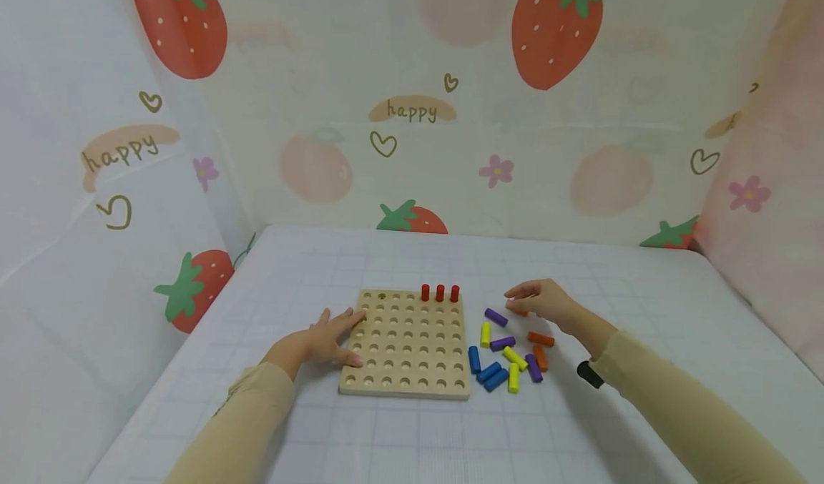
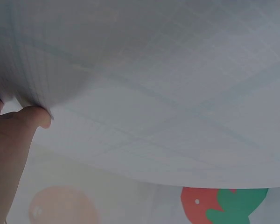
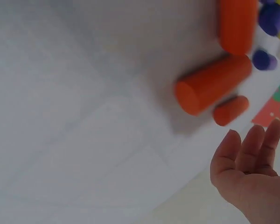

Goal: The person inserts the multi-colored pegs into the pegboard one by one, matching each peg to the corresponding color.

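Note:
A square wooden pegboard [image 1: 399, 348] with rows of round holes lies on the table; three red pegs [image 1: 440, 294] stand in its back row at the right. My left hand [image 1: 322, 339] rests at the board's left edge with fingers spread, the thumb and a fingertip touching the wood. To the right of the board, my right hand [image 1: 543, 302] hovers over an orange peg [image 3: 231, 110] that it partly covers in the head view. Its fingers are loosely bent, and the right wrist view shows them apart from that peg. Two more orange pegs [image 1: 541, 339] lie nearer.
Between board and right hand lie loose purple pegs [image 1: 496, 317], yellow pegs [image 1: 513, 378] and blue pegs [image 1: 474, 359]. The white table cloth [image 1: 399, 441] has a faint grid. A strawberry-print curtain [image 1: 412, 169] hangs behind and at both sides. A black object [image 1: 589, 374] sits at the right wrist.

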